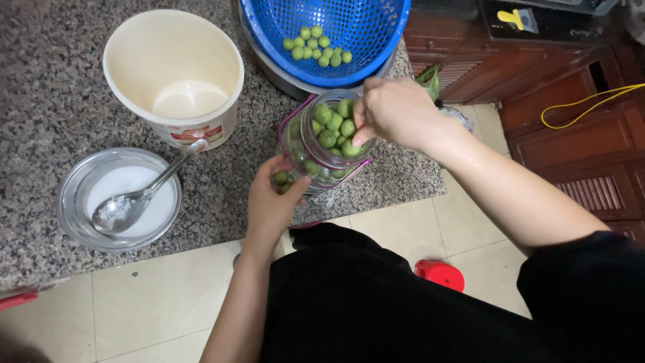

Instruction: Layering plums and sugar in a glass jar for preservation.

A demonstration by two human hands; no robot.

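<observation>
Our left hand (272,202) wraps the clear glass jar (322,144) of round green fruits (334,128). Our right hand (393,111) pinches fruit at the jar's mouth, below the blue mesh colander (366,40).

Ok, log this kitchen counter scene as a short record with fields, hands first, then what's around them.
left hand: the left hand grips the side of the glass jar, steadying it on the granite counter
right hand: the right hand has its fingertips in the jar mouth, on the green fruits
jar: nearly full, tilted toward the person
behind jar: blue colander with a few green fruits left
left of jar: cream bucket; metal bowl of white granules with a spoon
</observation>
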